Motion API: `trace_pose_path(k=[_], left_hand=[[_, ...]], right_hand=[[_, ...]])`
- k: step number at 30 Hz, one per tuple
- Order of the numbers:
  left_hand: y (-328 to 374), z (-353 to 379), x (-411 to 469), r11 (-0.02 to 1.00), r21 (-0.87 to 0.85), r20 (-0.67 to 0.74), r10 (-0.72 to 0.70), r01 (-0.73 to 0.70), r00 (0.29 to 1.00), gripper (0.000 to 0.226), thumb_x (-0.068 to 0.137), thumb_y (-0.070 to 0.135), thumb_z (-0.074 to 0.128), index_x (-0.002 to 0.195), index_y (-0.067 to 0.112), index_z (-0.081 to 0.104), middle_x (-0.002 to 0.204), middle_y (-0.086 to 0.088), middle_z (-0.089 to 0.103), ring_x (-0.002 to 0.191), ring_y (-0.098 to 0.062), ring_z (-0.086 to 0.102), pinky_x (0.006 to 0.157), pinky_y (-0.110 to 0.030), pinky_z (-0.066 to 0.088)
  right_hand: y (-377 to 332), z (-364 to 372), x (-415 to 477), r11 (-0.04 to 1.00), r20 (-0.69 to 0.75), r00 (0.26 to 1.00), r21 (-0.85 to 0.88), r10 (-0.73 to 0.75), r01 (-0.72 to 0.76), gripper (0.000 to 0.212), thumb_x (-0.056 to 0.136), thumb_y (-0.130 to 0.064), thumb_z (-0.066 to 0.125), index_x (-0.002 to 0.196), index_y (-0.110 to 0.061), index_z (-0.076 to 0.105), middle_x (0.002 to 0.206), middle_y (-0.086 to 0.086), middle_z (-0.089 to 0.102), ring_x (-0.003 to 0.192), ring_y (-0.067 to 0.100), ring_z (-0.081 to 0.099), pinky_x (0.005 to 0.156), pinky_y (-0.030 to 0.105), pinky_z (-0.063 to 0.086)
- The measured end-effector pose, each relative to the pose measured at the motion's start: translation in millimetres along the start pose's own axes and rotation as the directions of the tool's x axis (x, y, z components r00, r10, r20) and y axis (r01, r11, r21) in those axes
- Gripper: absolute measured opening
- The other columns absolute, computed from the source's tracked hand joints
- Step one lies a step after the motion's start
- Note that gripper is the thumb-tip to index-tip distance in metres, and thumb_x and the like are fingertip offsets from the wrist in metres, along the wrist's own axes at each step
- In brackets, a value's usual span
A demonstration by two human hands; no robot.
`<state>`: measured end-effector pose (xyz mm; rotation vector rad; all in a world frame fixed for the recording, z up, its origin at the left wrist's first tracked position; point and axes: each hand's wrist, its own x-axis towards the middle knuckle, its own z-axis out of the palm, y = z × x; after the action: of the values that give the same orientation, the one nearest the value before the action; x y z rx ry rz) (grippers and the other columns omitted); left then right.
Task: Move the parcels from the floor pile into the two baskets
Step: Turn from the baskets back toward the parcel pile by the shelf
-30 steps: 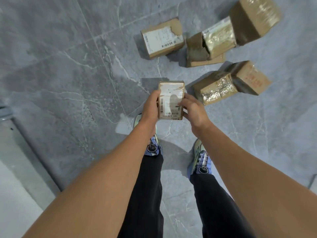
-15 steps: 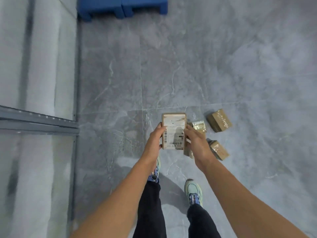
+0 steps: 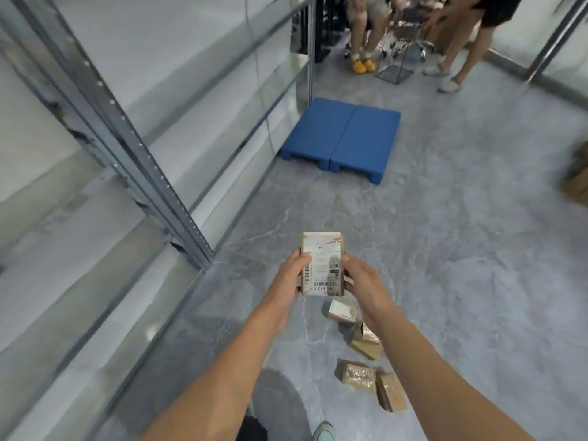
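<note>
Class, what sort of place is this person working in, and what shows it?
Probably a warehouse or parcel storeroom: metal shelving on the left, a blue pallet on the floor, a labelled parcel being carried, more parcels lying loose.

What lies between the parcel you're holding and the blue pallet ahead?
Only bare grey floor lies between the held parcel and the blue pallet, as the head view shows.

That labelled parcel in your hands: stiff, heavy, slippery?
Probably stiff: the parcel shows square edges between the left hand and right hand. Likely light, since fingers at its sides alone carry it. Its taped label may be slightly slick.
</note>
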<state>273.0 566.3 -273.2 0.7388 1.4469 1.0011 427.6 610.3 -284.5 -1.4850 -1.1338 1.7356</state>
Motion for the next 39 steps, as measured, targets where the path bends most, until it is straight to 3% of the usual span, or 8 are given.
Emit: trace_pose_path(k=[3,7,12,17,20,24,31,39], left_hand=[[16.1,-20.3,-38.5,0.999,-0.004,-0.059,0.040,-0.041,0.997,0.026,0.110,0.034,0.041,0.120,0.048,0.061,0.110,0.021,0.075,0.102,0.002,0.069,0.078,-0.016,0.050],[21.6,-57.6,-90.5,0.994,-0.031,-0.163,0.096,-0.102,0.982,0.030,0.103,0.043,0.048,0.130,0.052,0.058,0.123,0.017,0.074,0.113,-0.004,0.068,0.101,-0.035,0.053],[19.5,-119.1,-167.9,0.985,-0.103,-0.310,0.102,-0.140,0.945,0.028,0.111,0.031,0.041,0.113,0.054,0.056,0.101,0.031,0.074,0.092,0.014,0.067,0.074,-0.009,0.049],[-0.7,-186.9,-246.2,0.971,-0.140,-0.466,0.107,-0.193,0.878,0.029,0.110,0.032,0.043,0.127,0.048,0.059,0.117,0.022,0.075,0.106,0.004,0.069,0.093,-0.026,0.051],[-18.4,-224.7,-296.8,0.960,-0.174,-0.540,0.094,-0.220,0.837,0.029,0.110,0.030,0.043,0.123,0.047,0.062,0.115,0.021,0.075,0.104,0.005,0.069,0.101,-0.034,0.052],[-44.6,-271.5,-362.1,0.945,-0.215,-0.620,0.063,-0.246,0.782,0.029,0.109,0.027,0.043,0.114,0.047,0.063,0.106,0.025,0.076,0.097,0.009,0.068,0.095,-0.029,0.052],[-105.0,-337.4,-471.0,0.913,-0.246,-0.769,0.020,-0.324,0.640,0.030,0.109,0.026,0.044,0.134,0.032,0.061,0.119,0.014,0.076,0.104,0.002,0.070,0.102,-0.038,0.055],[-175.0,-370.7,-569.4,0.867,-0.275,-0.910,-0.095,-0.415,0.403,0.033,0.107,0.030,0.047,0.137,0.031,0.062,0.122,0.009,0.076,0.108,-0.005,0.071,0.107,-0.048,0.052]], right_hand=[[-23.1,23.3,-24.9,0.996,0.079,0.995,-0.048,-0.067,0.071,0.031,0.111,-0.035,0.044,0.115,-0.027,0.074,0.102,-0.014,0.079,0.103,0.007,0.071,0.093,0.030,0.051],[-41.0,68.7,-54.6,0.989,0.184,0.978,-0.091,-0.098,0.116,0.036,0.111,-0.036,0.041,0.114,-0.026,0.075,0.104,-0.009,0.080,0.099,0.008,0.073,0.084,0.027,0.051],[-47.6,145.0,-95.3,0.972,0.358,0.928,-0.163,-0.103,0.171,0.040,0.112,-0.035,0.039,0.115,-0.023,0.077,0.105,-0.006,0.080,0.104,0.011,0.072,0.090,0.031,0.051],[-38.0,233.1,-147.1,0.952,0.505,0.857,-0.202,-0.101,0.231,0.039,0.111,-0.035,0.042,0.112,-0.021,0.078,0.105,-0.004,0.080,0.103,0.011,0.072,0.088,0.030,0.051],[-26.8,283.5,-183.7,0.944,0.574,0.814,-0.216,-0.085,0.251,0.037,0.111,-0.034,0.043,0.111,-0.021,0.077,0.103,-0.005,0.081,0.100,0.010,0.072,0.085,0.029,0.052],[-7.3,347.9,-235.8,0.926,0.671,0.739,-0.240,-0.059,0.292,0.035,0.111,-0.034,0.043,0.111,-0.024,0.077,0.103,-0.006,0.080,0.098,0.009,0.073,0.086,0.030,0.053],[41.8,453.2,-317.1,0.893,0.804,0.594,-0.286,0.027,0.347,0.038,0.111,-0.031,0.042,0.111,-0.018,0.078,0.103,-0.001,0.081,0.103,0.019,0.073,0.088,0.035,0.054],[99.6,537.5,-396.7,0.825,0.918,0.349,-0.341,0.188,0.450,0.040,0.111,-0.032,0.040,0.115,-0.024,0.078,0.110,-0.003,0.080,0.110,0.017,0.071,0.101,0.041,0.053]])
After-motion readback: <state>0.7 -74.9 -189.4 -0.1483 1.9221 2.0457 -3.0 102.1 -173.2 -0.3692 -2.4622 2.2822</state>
